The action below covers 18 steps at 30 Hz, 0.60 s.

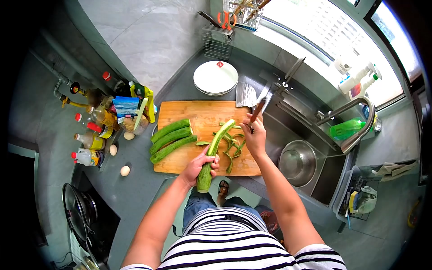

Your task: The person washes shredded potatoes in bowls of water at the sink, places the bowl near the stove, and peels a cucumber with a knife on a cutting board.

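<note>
The left grip [201,165], just below the middle of the frame in the head view, is closed around a long green vegetable [219,136], which slants from the frame's centre down toward the striped shirt [220,245]; its upper stretch is pale and peeled, while the lower end keeps its dark skin. The right grip [254,135], right of centre, is closed on a tool with a brown handle [258,110] pointing up the frame; the tool's working end cannot be made out. Beneath both lies a wooden cutting board [180,112], with loose peel strips [230,164] scattered on its right half, near the right grip, and three unpeeled green vegetables [171,140] side by side at its left edge. The board rests on a grey tabletop [139,193]. Above it, at upper centre, stand stacked white plates [216,76], with a broad-bladed cleaver [245,94] just to their right, touching or close to the board's top edge. To the right of the frame is a steel sink [322,183] holding a metal bowl [297,167], a curved faucet [370,118] reaching over it. At left, three eggs [125,171] lie apart from one another near a cluster of bottles [93,141].
</note>
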### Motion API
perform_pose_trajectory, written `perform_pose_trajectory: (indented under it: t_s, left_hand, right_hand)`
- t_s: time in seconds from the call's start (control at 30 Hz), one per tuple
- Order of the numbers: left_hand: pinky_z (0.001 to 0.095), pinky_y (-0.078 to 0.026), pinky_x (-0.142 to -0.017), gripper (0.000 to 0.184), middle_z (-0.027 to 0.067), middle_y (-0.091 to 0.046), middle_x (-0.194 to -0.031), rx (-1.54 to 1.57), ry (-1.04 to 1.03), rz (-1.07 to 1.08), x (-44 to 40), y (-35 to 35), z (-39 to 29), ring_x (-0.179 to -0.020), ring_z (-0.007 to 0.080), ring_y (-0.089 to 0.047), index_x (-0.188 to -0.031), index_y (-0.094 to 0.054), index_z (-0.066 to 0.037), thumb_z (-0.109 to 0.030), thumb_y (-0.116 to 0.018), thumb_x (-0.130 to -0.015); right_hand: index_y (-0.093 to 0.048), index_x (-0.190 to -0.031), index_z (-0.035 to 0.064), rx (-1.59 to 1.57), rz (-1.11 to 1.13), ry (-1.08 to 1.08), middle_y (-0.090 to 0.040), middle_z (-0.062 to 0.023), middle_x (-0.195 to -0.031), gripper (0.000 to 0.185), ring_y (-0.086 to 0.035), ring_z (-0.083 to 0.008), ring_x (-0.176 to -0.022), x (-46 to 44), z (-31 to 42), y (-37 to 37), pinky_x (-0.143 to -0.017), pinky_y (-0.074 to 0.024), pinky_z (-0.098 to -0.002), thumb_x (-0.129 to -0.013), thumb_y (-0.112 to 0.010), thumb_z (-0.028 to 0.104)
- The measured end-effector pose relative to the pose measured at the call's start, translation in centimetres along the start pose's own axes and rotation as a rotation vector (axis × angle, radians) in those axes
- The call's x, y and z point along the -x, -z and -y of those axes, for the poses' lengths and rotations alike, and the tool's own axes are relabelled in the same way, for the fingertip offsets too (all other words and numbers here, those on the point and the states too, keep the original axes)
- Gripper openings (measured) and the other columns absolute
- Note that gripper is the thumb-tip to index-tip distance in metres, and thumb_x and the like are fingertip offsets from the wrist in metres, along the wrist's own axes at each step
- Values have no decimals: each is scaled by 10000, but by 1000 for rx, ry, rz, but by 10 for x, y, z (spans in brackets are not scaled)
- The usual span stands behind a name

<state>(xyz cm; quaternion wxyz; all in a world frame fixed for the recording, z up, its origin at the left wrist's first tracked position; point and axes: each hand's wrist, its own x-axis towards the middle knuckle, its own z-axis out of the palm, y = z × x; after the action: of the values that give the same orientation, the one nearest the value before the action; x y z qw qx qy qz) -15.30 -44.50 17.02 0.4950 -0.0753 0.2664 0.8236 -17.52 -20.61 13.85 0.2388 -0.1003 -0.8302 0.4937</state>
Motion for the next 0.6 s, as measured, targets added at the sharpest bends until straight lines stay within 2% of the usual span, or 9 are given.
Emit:
perform_pose_trajectory:
  t_s: [0.07, 0.1, 0.17, 0.23, 0.3, 0.33, 0.43, 0.53, 0.6]
  left_hand:
    - [228, -446, -599, 465, 38, -436, -928, 67, -7, 5, -5, -3, 2, -758, 95, -434, -1346, -334, -214, -108, -445, -907]
    - [226, -439, -592, 415, 38, -437, -920, 115, -3, 17, -7, -4, 3, -752, 94, -432, -1310, -368, -176, -120, -447, -906]
    - [219, -423, -575, 316, 36, -439, -901, 241, 60, 48, -12, -2, 4, -739, 92, -426, -1212, -425, -105, -143, -454, -900]
    - [210, -403, -556, 236, 35, -440, -880, 395, 178, 87, -19, 0, 4, -723, 90, -420, -1090, -470, -37, -166, -463, -892]
    - [205, -387, -543, 195, 31, -431, -853, 371, 177, 133, -21, -4, 4, -704, 89, -410, -1000, -480, -17, -173, -470, -882]
    - [203, -380, -537, 186, 29, -426, -840, 358, 174, 153, -20, -6, 3, -694, 88, -405, -955, -485, -8, -176, -474, -878]
    - [204, -381, -528, 205, 38, -409, -820, 325, 189, 202, -16, -9, 3, -670, 87, -386, -1026, -464, -13, -153, -467, -877]
    - [209, -386, -515, 239, 45, -396, -809, 286, 172, 232, -6, -21, -1, -661, 90, -380, -1081, -423, -20, -136, -461, -875]
    - [207, -388, -507, 287, 55, -395, -817, 307, 173, 265, -2, -18, -2, -662, 86, -382, -1157, -392, -65, -124, -450, -883]
  right_hand:
    - [-630, -871, 37, -177, -50, -76, -592, -148, -1171, 115, -557, -246, -1087, 4, 9, -3, -886, -426, -348, -818, -687, 122]
    - [-653, -863, 45, -467, 9, -219, -470, -167, -1335, 119, -450, -267, -1239, 7, 18, -6, -976, -369, -351, -802, -703, 134]
    - [-668, -864, 59, -564, 167, -290, -377, -176, -1404, 126, -372, -275, -1296, 24, 35, -18, -1022, -319, -363, -788, -716, 147]
    - [-680, -868, 70, -544, 268, -255, -298, -184, -1452, 146, -301, -281, -1341, 37, 57, -22, -1059, -274, -373, -770, -732, 165]
    - [-676, -869, 69, -367, 233, -98, -277, -195, -1449, 174, -318, -286, -1326, 38, 61, -25, -1061, -274, -372, -757, -745, 183]
    - [-673, -868, 64, -381, 204, -100, -290, -191, -1437, 175, -333, -286, -1313, 33, 61, -26, -1054, -282, -367, -758, -744, 179]
    - [-652, -868, 40, -345, 93, -91, -325, -176, -1388, 186, -410, -268, -1233, 17, 52, -27, -1000, -341, -347, -760, -741, 162]
    - [-596, -934, 37, -805, 81, -350, -533, -108, -1201, 114, -537, -182, -1061, -5, 15, -33, -913, -407, -279, -848, -661, 71]
    - [-577, -973, 47, -890, 47, -386, -631, -79, -1014, 104, -633, -147, -900, -14, 16, -24, -793, -494, -261, -889, -624, 86]
